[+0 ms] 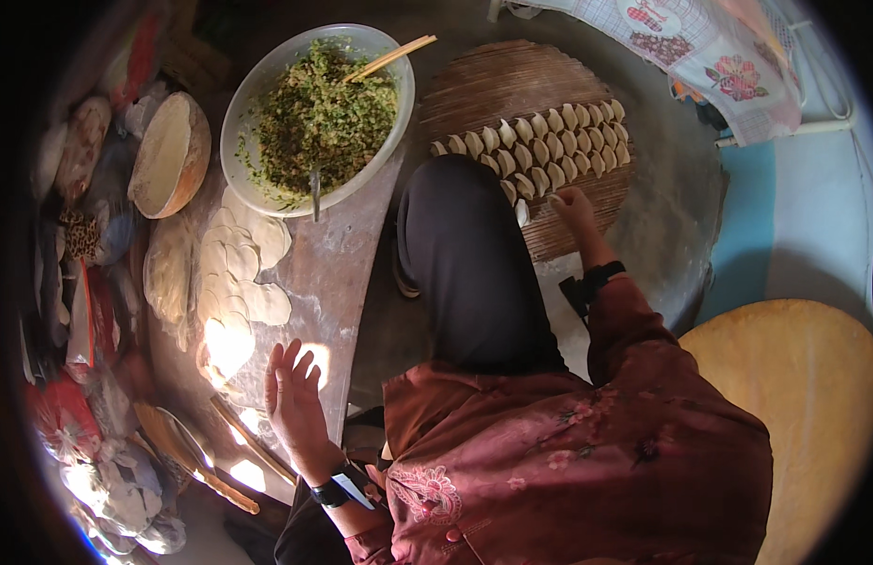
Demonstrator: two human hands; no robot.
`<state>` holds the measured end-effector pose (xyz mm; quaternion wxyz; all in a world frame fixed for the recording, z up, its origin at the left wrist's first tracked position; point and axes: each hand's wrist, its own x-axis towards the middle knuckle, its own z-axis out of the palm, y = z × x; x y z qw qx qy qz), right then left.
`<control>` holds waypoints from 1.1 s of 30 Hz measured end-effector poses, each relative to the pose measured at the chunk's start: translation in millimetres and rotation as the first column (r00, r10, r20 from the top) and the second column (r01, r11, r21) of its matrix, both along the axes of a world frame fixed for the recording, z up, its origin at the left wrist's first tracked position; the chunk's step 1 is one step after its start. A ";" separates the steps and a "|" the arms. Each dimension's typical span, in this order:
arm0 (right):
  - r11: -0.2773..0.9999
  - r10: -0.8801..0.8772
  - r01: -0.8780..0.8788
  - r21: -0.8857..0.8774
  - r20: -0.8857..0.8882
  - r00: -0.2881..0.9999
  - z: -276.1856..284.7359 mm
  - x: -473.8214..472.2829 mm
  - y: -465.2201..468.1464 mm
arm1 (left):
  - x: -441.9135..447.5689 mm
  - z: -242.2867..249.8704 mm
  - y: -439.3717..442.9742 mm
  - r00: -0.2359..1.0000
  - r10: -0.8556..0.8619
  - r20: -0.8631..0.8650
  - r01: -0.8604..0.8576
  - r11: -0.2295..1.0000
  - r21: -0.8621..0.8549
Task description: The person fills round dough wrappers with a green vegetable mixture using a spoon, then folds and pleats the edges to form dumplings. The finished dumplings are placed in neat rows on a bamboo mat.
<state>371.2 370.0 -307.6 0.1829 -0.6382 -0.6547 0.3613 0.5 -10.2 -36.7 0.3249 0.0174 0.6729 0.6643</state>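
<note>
My left hand [295, 409] is raised with its fingers apart and nothing in it. It hovers over the near part of the floured wooden board [320, 265], close to overlapping round dough wrappers [228, 265]. My right hand [576, 210] is low over a round stalk mat [511, 74], beyond my knee. A small pale dumpling [554, 202] shows at its fingertips, mostly hidden by the fingers. Slanting rows of crescent dumplings [540, 150] lie on the mat, and my knee covers some of them.
A large bowl of green chopped filling [323, 120] stands on the board's far end, with chopsticks [390, 58] and a metal utensil in it. Left are a gourd bowl [169, 155], a rolling pin [249, 438] and plastic bags [115, 487]. A round wooden top [782, 367] is at right.
</note>
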 end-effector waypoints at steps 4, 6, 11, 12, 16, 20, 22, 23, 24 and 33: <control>0.997 -0.011 0.012 0.077 -0.010 1.000 -15.2 -14.6 -23.4 | 3.8 0.6 9.5 1.000 -0.031 0.004 0.031 0.999 0.014; 0.996 -0.020 0.020 0.085 0.006 1.000 -12.5 -20.1 -27.3 | 4.9 0.3 12.9 0.999 -0.040 -0.004 0.041 0.999 0.009; 0.995 -0.053 0.053 0.079 0.003 0.999 -4.5 -28.2 -27.5 | 5.4 -3.1 15.3 0.999 -0.051 0.008 0.051 0.999 0.014; 0.994 -0.055 0.054 0.092 0.006 0.998 -4.8 -29.3 -27.4 | 5.0 -3.3 15.1 0.999 -0.054 -0.001 0.054 0.998 0.012; 0.981 -0.021 0.017 0.193 0.022 1.000 -12.3 -29.2 -26.6 | 3.0 -1.9 12.9 0.992 -0.088 0.090 0.075 0.988 0.134; 0.974 0.095 -0.130 0.183 0.185 0.978 -6.8 -25.5 -17.1 | -1.7 -4.6 4.9 0.997 -0.077 0.017 0.074 0.988 0.134; 0.975 0.031 -0.058 0.214 0.125 0.992 14.2 -33.4 -9.1 | -10.6 -7.7 -4.1 0.998 -0.025 -0.065 0.035 0.986 0.164; 0.953 0.055 -0.060 0.298 0.025 0.998 31.3 -41.0 -5.9 | -17.3 -11.7 -7.5 0.974 0.017 -0.227 -0.013 1.000 0.019; 0.961 0.016 -0.014 0.277 -0.005 1.000 55.4 -49.1 -0.3 | -26.1 -15.7 -11.4 0.949 0.094 -0.300 -0.100 0.995 -0.003; 0.611 0.752 -0.459 0.645 -0.293 0.590 324.1 -221.9 -81.9 | -67.5 -51.6 -31.9 0.933 0.358 0.045 -0.341 0.832 0.437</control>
